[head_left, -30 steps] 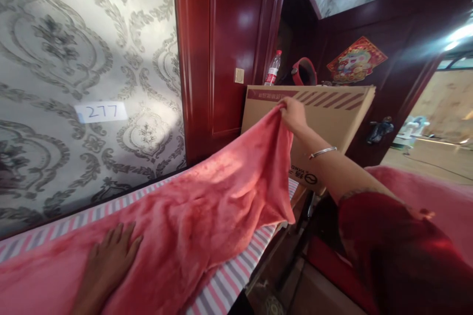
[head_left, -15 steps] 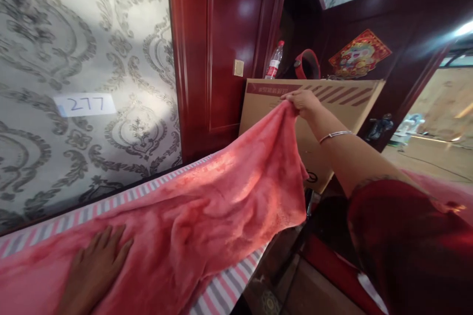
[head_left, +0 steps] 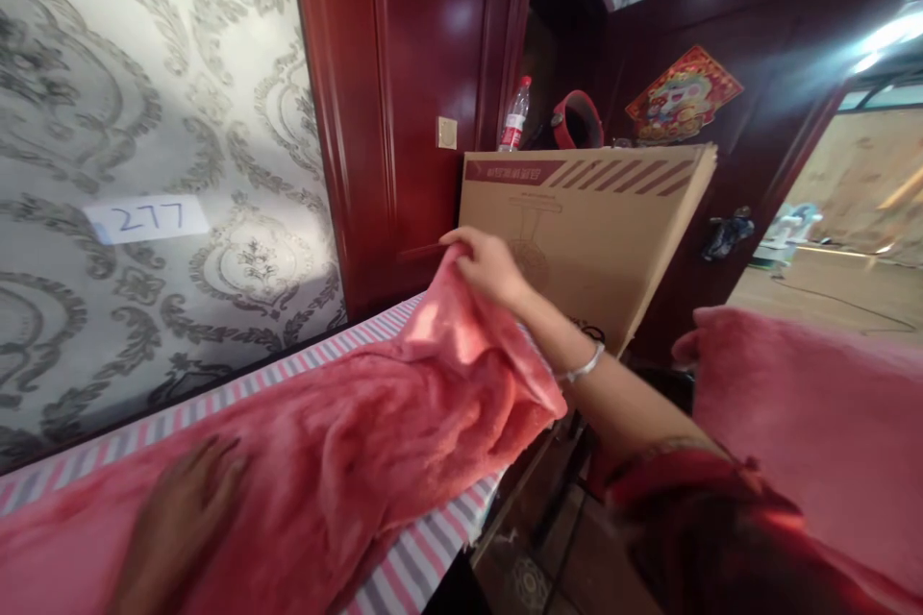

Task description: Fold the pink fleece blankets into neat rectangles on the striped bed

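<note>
You have a pink fleece cloth point(head_left: 346, 442) spread lengthwise along a striped table point(head_left: 425, 553), running from the lower left of the view toward the cardboard box point(head_left: 598, 221) at the far end. The cloth is plush and soft-looking, coral pink, paler and smoother at the lower left and deepening to red in the creases. Its middle is rumpled, with several loose folds crossing it and slanting down toward the near edge. Light catches the lifted part in a bright, almost whitish patch. Stripes of white, pink and grey show as a narrow band along the wall side and again as a wider wedge at the near edge, where the cloth does not cover them.

Your right hand point(head_left: 488, 271) holds the far end up in a peak, its fingers clamped on the fleece; from there the cloth drops in a bunched slope, and a paler strip of its edge shows just below your wrist, near the silvery bracelet point(head_left: 586, 365). Your left hand point(head_left: 180, 514) lies palm down on the flatter stretch of cloth, gripping nothing, the thumb apart from the other fingers, which lie close together and look dim in the shade. To your right, another pink fleece piece point(head_left: 814, 432) shows beyond your red sleeve point(head_left: 721, 524).
</note>
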`<state>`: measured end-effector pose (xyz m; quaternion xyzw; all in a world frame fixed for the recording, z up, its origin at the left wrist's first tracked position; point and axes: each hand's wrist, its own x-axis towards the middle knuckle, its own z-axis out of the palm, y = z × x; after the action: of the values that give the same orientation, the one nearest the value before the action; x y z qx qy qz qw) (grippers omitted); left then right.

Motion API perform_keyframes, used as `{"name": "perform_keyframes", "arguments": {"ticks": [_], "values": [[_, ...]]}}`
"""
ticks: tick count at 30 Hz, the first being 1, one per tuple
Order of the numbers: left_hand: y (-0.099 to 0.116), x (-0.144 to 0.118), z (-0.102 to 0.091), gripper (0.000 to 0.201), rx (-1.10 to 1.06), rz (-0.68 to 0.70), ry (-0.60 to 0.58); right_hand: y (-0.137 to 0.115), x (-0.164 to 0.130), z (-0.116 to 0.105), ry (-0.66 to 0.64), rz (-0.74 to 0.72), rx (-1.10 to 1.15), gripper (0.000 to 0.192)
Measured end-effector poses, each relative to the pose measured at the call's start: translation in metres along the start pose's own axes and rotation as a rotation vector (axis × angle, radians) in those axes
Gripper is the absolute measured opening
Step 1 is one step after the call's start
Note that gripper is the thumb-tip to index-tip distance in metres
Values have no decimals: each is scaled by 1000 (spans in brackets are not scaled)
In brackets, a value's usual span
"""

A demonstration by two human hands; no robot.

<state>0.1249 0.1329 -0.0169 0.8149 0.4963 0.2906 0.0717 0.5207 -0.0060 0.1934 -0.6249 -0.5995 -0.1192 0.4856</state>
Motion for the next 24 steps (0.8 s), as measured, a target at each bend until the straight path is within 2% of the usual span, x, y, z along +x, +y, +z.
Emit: {"name": "perform_keyframes", "arguments": {"ticks": [2,4,7,10,15,18,20,22,24], "values": [[43,-5,-19,55,-251,-49,-39,-39,-48,37,-110,-66,30,50],[85,-12,-31,62,-516,-60,-175,-72,-101,73,-258,-121,73,58],[125,-22,-33,67,-749,-101,-207,-98,-172,110,-403,-137,131,51],[135,-26,-22,61,-750,-127,-253,-98,-218,125,-464,-33,144,52],[132,-16,11,42,-659,-19,-403,-79,-258,124,-541,25,103,50],[137,-3,35,34,-592,42,-359,-69,-281,122,-496,26,142,51],[144,8,49,32,-564,32,-307,-56,-297,119,-411,57,256,41],[151,18,60,31,-570,12,-295,-33,-315,112,-250,189,365,22],[160,29,69,30,-597,5,-311,0,-333,101,-19,469,433,17]]}}
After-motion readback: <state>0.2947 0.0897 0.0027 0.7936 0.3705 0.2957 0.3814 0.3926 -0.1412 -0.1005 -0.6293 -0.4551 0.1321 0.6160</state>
